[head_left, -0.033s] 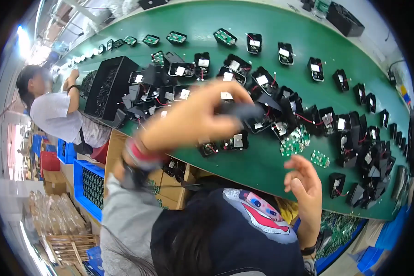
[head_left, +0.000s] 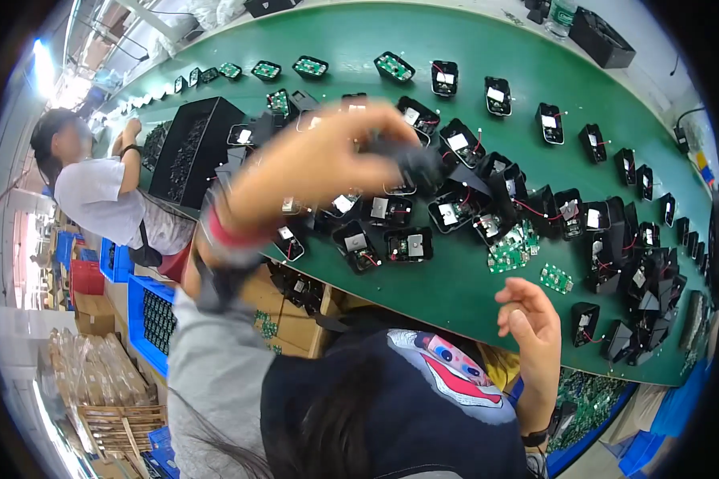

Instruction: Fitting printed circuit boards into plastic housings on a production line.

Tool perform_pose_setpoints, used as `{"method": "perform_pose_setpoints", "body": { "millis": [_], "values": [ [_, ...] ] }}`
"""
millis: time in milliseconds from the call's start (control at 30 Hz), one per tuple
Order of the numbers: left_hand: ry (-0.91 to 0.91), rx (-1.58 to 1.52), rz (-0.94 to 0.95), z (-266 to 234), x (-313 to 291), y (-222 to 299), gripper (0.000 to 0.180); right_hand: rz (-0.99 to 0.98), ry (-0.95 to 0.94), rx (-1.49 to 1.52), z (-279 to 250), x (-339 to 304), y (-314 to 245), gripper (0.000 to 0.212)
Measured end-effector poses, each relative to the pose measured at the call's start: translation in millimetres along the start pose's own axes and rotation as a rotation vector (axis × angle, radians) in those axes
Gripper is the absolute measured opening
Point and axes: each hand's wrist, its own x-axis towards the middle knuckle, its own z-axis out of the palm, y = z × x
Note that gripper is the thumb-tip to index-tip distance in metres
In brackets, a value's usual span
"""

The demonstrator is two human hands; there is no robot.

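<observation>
My left hand [head_left: 319,164], blurred by motion, is raised over the middle of the bench with fingers and thumb closed round a black plastic casing [head_left: 420,166]. The casing is smeared, so its inside cannot be made out. Below it lie several black casings with boards and red wires, one of them an open casing [head_left: 408,244] near the bench edge. My right hand [head_left: 533,319] is held at the front edge, fingers loosely curled and apart, with nothing visible in it. Closest to it is a loose green circuit board [head_left: 556,278]; a pile of green boards [head_left: 513,247] lies just beyond.
A black bin [head_left: 190,152] of small dark parts stands at the left. Casings line the far side of the green bench [head_left: 463,291], and more are heaped at right [head_left: 635,271]. A co-worker [head_left: 96,180] sits at far left. Blue crates [head_left: 148,323] stand beside the bench.
My left hand has shifted slightly up and to the left with the black casing, uncovering casings near the front edge. My right hand has barely moved.
</observation>
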Motion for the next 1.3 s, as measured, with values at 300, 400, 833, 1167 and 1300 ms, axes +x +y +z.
{"method": "perform_pose_setpoints", "body": {
  "millis": [300, 400, 833, 1167, 1300],
  "values": [
    [-0.31, 1.239, -0.262, -145, 184, -170, 0.038, 0.074, 0.138, -0.085, 11, -16, -1, 0.026],
    [-0.095, 1.229, -0.3, -142, 184, -153, 0.064, 0.084, 0.416, -0.154, -12, -58, 4, 0.024],
    [0.401, 0.811, 0.358, -78, 125, -75, 0.045, 0.014, 0.278, -0.256, -9, -28, -4, 0.024],
    [-0.081, -0.302, 0.33, 100, 6, 18, 0.069, -0.861, 0.251, -0.654, 43, 62, -27, 0.031],
    [-0.145, -1.012, 0.125, 133, 3, 6, 0.069, -0.775, 0.2, -0.385, 35, 68, -18, 0.026]
  ]
}}
